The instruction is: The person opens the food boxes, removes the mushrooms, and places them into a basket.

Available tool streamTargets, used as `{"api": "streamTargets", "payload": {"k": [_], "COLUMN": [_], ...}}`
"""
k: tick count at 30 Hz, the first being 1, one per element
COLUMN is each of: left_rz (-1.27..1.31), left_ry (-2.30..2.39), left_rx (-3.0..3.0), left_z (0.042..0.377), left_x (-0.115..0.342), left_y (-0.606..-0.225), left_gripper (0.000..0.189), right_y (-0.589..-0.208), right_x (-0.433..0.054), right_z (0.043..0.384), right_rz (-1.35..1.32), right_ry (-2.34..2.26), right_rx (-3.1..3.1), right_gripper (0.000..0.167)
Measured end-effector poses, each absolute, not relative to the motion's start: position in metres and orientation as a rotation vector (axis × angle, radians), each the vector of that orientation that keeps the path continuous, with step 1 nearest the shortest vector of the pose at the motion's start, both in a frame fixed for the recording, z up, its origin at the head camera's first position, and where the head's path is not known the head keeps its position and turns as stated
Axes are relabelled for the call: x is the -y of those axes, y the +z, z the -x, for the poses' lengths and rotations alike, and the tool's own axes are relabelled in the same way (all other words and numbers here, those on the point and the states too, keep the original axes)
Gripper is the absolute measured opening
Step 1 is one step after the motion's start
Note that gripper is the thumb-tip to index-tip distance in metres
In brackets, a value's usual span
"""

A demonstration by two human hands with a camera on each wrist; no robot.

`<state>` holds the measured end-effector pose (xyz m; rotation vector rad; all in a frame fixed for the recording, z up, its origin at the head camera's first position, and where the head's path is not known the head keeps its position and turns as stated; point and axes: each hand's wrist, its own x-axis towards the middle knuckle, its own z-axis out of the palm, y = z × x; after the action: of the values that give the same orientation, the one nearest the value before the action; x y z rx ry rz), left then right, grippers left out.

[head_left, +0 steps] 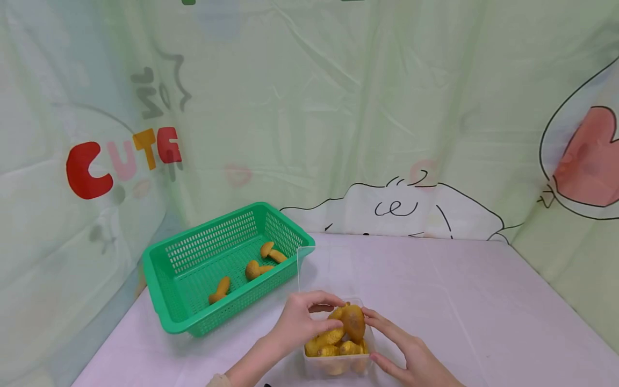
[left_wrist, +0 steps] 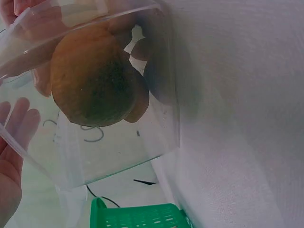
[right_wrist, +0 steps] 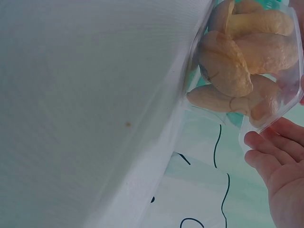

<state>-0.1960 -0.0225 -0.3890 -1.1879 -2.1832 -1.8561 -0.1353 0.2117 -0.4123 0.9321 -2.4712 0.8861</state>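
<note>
A clear plastic box [head_left: 338, 357] full of yellow-brown mushrooms [head_left: 331, 337] stands at the near middle of the table. Over it, my left hand [head_left: 303, 320] pinches a mushroom [head_left: 354, 323] between thumb and bent fingers, its brown cap topping the pile. My right hand [head_left: 406, 352] touches the box's right side, thumb by the front corner and fingers extended near that cap. Behind the pile rises the clear lid [head_left: 314, 269]. In the right wrist view, right fingertips [right_wrist: 256, 140] meet the rim beside several stacked mushrooms [right_wrist: 225, 66]. Through the wall, the left wrist view shows a round cap [left_wrist: 92, 78].
Left of the box sits a green slotted basket [head_left: 224, 302] with 3 mushrooms inside: one [head_left: 220, 291] near its front, others [head_left: 252, 270] toward the right side. A pale cloth covers the table [head_left: 459, 312]. Printed curtains [head_left: 309, 118] hang along the back and sides.
</note>
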Motion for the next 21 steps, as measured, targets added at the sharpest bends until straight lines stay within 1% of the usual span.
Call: {"api": "streamTargets", "payload": {"k": [3, 8, 14, 17, 21], "left_rz": [1.267, 1.357, 1.32, 1.297, 1.264], "left_ry": [-1.763, -1.617, -1.504, -1.479, -1.406], "left_rx": [2.233, 2.262, 2.307, 2.352, 2.405], "left_z": [0.197, 0.201, 0.208, 0.209, 0.211], "left_x": [0.02, 0.016, 0.013, 0.013, 0.01], "left_y": [-0.391, -0.394, -0.397, -0.398, -0.397], "left_gripper": [0.029, 0.028, 0.027, 0.028, 0.028], "right_y": [-0.412, -0.412, -0.412, -0.415, -0.418], "right_x": [-0.211, -0.212, -0.213, -0.213, -0.212], "right_z": [0.137, 0.136, 0.14, 0.139, 0.137], "right_rz": [-0.904, -0.895, -0.95, -0.981, -0.94], "right_ry": [0.89, 0.881, 0.855, 0.863, 0.89], "right_rx": [2.492, 2.485, 2.426, 2.415, 2.437], "right_gripper": [0.057, 0.058, 0.061, 0.059, 0.057]}}
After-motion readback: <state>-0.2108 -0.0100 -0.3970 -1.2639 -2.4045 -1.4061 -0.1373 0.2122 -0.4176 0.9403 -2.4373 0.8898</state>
